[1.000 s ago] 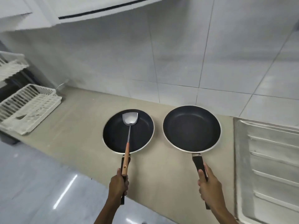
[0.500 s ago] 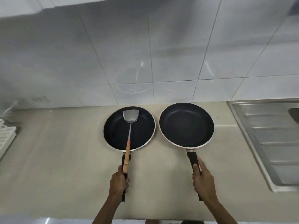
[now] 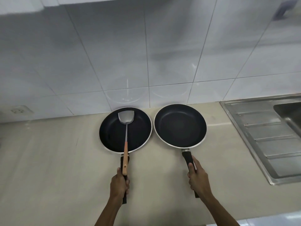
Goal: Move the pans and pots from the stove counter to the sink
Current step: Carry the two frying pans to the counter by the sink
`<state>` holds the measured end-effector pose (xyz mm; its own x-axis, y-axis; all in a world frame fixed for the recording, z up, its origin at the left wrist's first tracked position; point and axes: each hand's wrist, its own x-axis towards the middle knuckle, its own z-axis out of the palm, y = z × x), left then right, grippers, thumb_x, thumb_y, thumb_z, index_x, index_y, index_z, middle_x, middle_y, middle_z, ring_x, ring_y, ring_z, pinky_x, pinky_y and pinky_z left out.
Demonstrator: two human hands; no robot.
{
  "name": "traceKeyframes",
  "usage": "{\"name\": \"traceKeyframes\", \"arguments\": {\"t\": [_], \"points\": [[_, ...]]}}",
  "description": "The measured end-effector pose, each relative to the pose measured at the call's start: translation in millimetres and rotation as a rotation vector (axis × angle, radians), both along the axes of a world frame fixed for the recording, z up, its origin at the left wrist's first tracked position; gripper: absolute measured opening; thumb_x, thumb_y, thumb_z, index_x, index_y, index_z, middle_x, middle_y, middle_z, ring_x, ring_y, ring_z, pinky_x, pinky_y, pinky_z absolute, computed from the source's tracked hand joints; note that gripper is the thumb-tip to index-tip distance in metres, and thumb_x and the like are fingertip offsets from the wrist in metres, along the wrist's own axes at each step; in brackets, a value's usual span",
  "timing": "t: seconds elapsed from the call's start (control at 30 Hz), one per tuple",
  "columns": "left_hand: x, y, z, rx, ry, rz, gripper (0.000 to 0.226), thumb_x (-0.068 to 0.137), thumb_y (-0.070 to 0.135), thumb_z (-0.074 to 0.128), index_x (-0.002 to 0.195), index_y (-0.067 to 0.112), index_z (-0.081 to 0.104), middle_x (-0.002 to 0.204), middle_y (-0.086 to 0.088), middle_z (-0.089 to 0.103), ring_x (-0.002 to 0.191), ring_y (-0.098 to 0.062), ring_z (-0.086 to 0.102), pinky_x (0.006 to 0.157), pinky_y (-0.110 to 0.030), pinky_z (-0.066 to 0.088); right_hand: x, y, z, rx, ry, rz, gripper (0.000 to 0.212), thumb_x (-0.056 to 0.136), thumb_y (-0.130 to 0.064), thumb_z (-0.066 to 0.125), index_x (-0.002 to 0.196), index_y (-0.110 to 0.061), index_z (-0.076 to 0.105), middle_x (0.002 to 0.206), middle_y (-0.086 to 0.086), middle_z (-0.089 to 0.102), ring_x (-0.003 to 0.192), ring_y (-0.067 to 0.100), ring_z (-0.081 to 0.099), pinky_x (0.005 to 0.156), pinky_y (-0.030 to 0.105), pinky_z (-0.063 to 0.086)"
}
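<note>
Two black non-stick frying pans sit side by side on the beige counter [image 3: 48,160]. The left pan [image 3: 112,136] carries a metal spatula [image 3: 126,119] with a wooden grip lying across it and along its handle. My left hand [image 3: 119,183] is closed around the left pan's black handle, just below the spatula's wooden end. The right pan [image 3: 180,125] holds nothing inside. My right hand [image 3: 197,178] grips its black handle. The steel sink [image 3: 286,115] shows at the far right edge.
A ribbed steel drainboard [image 3: 267,141] lies between the right pan and the sink basin. White wall tiles [image 3: 146,54] rise behind the counter, with a wall socket [image 3: 17,110] at the left. The counter's front edge runs just below my forearms.
My view has swung right and tilted: the white dish rack at the left is gone and the sink basin has come into sight. Both hands keep hold of the pan handles.
</note>
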<state>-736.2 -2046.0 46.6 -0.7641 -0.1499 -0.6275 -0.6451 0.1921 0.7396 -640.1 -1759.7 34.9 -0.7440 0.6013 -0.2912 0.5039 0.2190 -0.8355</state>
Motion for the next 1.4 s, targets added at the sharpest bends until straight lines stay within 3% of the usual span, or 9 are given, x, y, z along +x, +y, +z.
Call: {"name": "traceKeyframes", "arguments": {"t": [0.33, 0.77, 1.03, 1.2, 1.3, 1.4], "points": [[-16, 1, 4, 0.032, -0.025, -0.017, 0.056, 0.109, 0.043, 0.023, 0.078, 0.007, 0.053, 0.045, 0.0, 0.046, 0.036, -0.014, 0.035, 0.037, -0.025, 0.033, -30, 4, 1, 0.027, -0.054, 0.051, 0.043, 0.107, -0.035, 0.041, 0.149, -0.027, 0.045, 0.074, 0.006, 0.061, 0.05, 0.018, 0.054, 0.041, 0.026, 0.045], [-23, -5, -1, 0.123, -0.075, -0.006, 0.056, 0.109, 0.045, 0.023, 0.079, 0.009, 0.053, 0.047, -0.001, 0.047, 0.035, -0.013, 0.036, 0.037, -0.024, 0.033, -37, 8, 13, -0.085, -0.1, 0.065, 0.042, 0.107, -0.038, 0.04, 0.149, -0.036, 0.04, 0.073, 0.014, 0.062, 0.047, 0.02, 0.052, 0.04, 0.027, 0.046], [23, -9, -6, 0.076, -0.028, 0.04, 0.064, 0.106, 0.053, 0.026, 0.075, 0.008, 0.059, 0.047, -0.001, 0.051, 0.038, -0.018, 0.041, 0.046, -0.027, 0.037, -9, 7, 20, -0.166, -0.123, 0.084, 0.034, 0.106, -0.038, 0.047, 0.112, -0.006, 0.056, 0.068, 0.012, 0.063, 0.039, 0.016, 0.054, 0.039, 0.029, 0.051], [82, 1, -1, -0.019, 0.044, 0.118, 0.066, 0.103, 0.059, 0.031, 0.067, 0.008, 0.054, 0.045, -0.004, 0.05, 0.04, -0.021, 0.041, 0.046, -0.027, 0.037, 37, 7, 20, -0.197, -0.102, 0.205, 0.032, 0.104, -0.039, 0.051, 0.104, -0.008, 0.057, 0.069, 0.011, 0.066, 0.04, 0.012, 0.058, 0.043, 0.03, 0.054], [129, 26, -4, -0.211, 0.129, -0.059, 0.072, 0.1, 0.064, 0.031, 0.064, 0.008, 0.057, 0.055, -0.008, 0.06, 0.053, -0.027, 0.054, 0.058, -0.035, 0.048, 78, 19, 17, -0.114, -0.104, 0.355, 0.031, 0.104, -0.044, 0.049, 0.106, -0.016, 0.062, 0.073, 0.009, 0.071, 0.051, 0.017, 0.066, 0.05, 0.032, 0.056], [184, 74, -13, -0.614, 0.356, -0.551, 0.059, 0.098, 0.064, 0.029, 0.078, 0.019, 0.061, 0.078, -0.006, 0.07, 0.078, -0.032, 0.066, 0.074, -0.041, 0.053, 131, 46, 11, 0.323, -0.094, 0.594, 0.041, 0.104, -0.047, 0.041, 0.127, -0.024, 0.065, 0.101, 0.007, 0.078, 0.091, 0.028, 0.073, 0.078, 0.04, 0.059]]}}
